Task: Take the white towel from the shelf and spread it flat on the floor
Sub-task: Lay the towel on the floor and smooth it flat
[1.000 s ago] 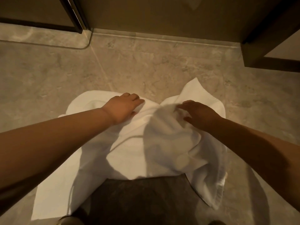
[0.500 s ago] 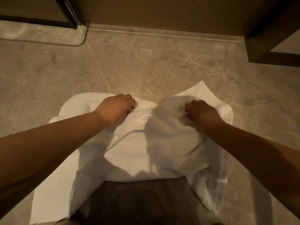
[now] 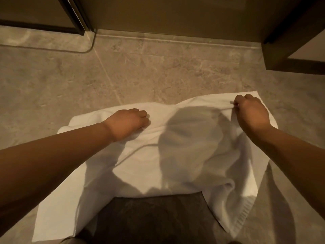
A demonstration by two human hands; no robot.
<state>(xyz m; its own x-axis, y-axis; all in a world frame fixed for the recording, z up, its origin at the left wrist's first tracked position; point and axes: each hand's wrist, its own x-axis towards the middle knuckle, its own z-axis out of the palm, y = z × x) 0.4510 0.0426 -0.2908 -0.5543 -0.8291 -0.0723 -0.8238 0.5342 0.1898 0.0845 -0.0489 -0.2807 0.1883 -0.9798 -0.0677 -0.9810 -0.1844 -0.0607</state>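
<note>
Beige, marbled stone floor (image 3: 158,71) fills most of the view, and the white towel (image 3: 184,155) lies on it directly in front of the person. It is only partly spread. Its left part lies fairly smooth, while its right part is rumpled into soft folds, with a ribbed band showing along the right edge. A rounded shadow falls across the towel's middle.

At the towel's far edge, left of centre, the left hand (image 3: 127,124) rests knuckles up with its fingers curled into the cloth, gripping a small fold. At the towel's far right corner the right hand (image 3: 251,111) is closed as well, pinching the hem between thumb and fingers and drawing it taut.

Both sets of fingertips are tucked out of sight beneath the hands. Dark clothing (image 3: 154,221) covers the middle of the towel's near edge, and the towel's near left corner is lost in shadow.

Beyond the towel to the left stands a dark door frame (image 3: 75,16), and beyond it to the right a dark wooden unit (image 3: 281,62), both cut off by the view.

Counted: one towel, two hands, two bare forearms.
</note>
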